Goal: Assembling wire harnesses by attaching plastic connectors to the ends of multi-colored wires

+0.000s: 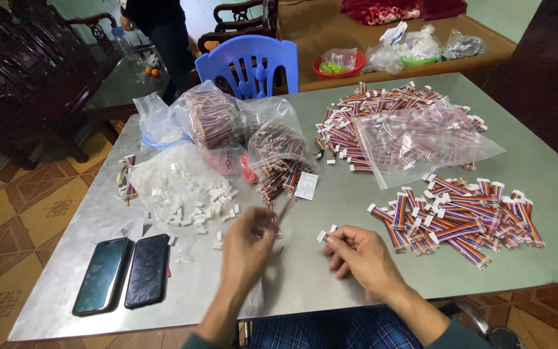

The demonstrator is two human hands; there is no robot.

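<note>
The left hand [248,240] is blurred with motion, its fingers drawn together in a pinch around a thin multicoloured ribbon cable [283,211] that sticks up and away toward the bags; whether anything else sits in that pinch I cannot tell. The right hand [358,254] rests its heel on the grey metal table [305,284], fingers curled in and pressing a small white plastic connector [322,236] between thumb and fingertip, the piece poking out at the left where the other hand can meet it. The two hands sit near each other at the front edge of the table, close to the body, which keeps the fiddly pieces right under the eyes. Supplies are laid in an arc within reach — a loose heap of white connector housings [185,194] spilling from a clear bag at the left, and clear bags stuffed with bundled cables [279,155] just behind the hands. To the right lies a spread pile of ribbon cables with white ends [463,216], and farther back a larger pile [382,116] partly under a flat clear bag [421,145]. Two dark phones [124,273] lie side by side, face up, at the front left, well apart from the parts. A blue plastic chair [248,59] stands at the far edge of the table, and a person in dark clothes [163,32] stands beyond it.
</note>
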